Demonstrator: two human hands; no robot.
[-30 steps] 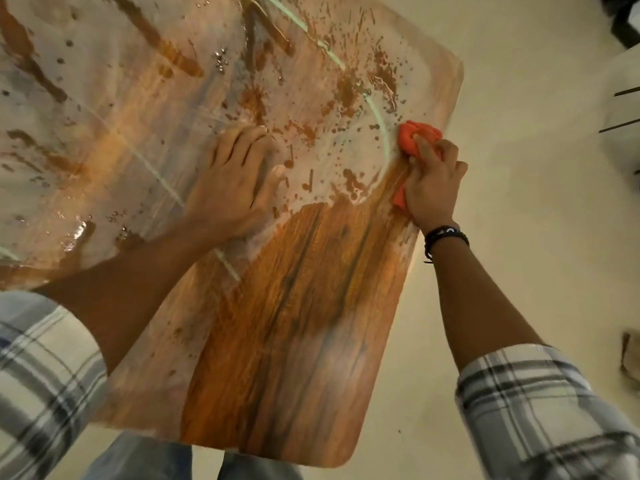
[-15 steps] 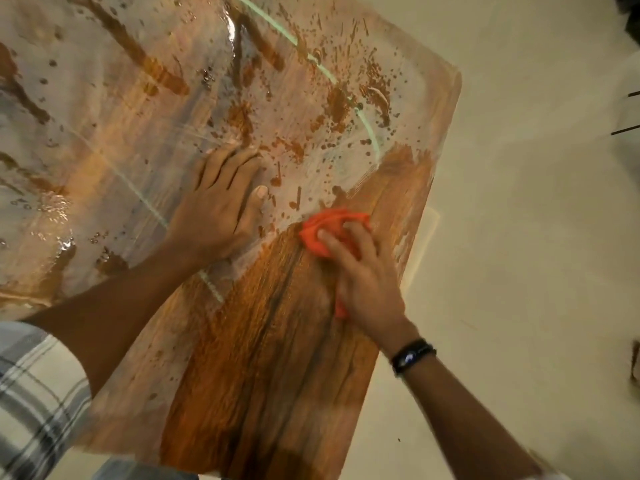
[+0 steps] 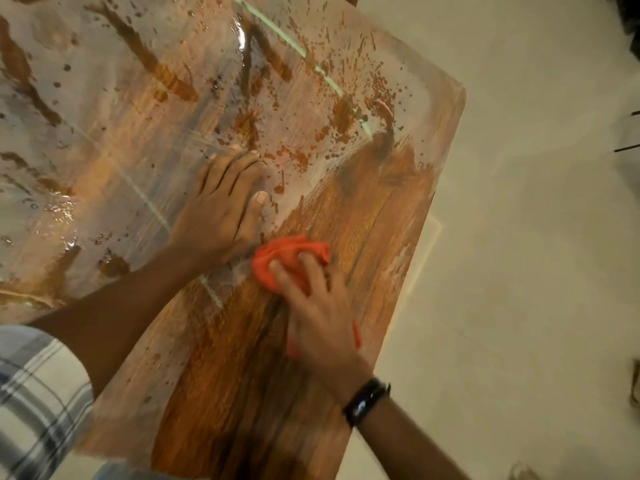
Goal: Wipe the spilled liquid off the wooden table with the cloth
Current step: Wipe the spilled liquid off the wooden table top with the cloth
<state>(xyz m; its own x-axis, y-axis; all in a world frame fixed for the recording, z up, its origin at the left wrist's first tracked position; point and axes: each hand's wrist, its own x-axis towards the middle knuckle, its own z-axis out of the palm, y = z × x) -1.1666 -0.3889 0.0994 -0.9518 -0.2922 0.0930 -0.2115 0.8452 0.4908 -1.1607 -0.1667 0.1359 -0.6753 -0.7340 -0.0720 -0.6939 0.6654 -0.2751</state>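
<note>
A wooden table (image 3: 242, 393) fills the left and middle of the head view. Milky liquid (image 3: 114, 133) with brown spatter covers its far and left part, while the near right part shows bare dark wood grain. My right hand (image 3: 322, 317) presses a bunched orange cloth (image 3: 277, 258) onto the table at the border between wet and wiped wood, fingers curled over it. My left hand (image 3: 221, 206) lies flat on the wet surface just left of the cloth, fingers straight and together.
The table's right edge (image 3: 446, 161) runs diagonally, with pale floor (image 3: 519, 271) beyond it. Dark objects sit at the frame's far right edge. Small puddles glint on the table's left side (image 3: 62, 209).
My right hand has swept the cloth from the table's right edge leftward and nearer, up beside my left hand, leaving a wiped streak. My left hand has stayed flat in place.
</note>
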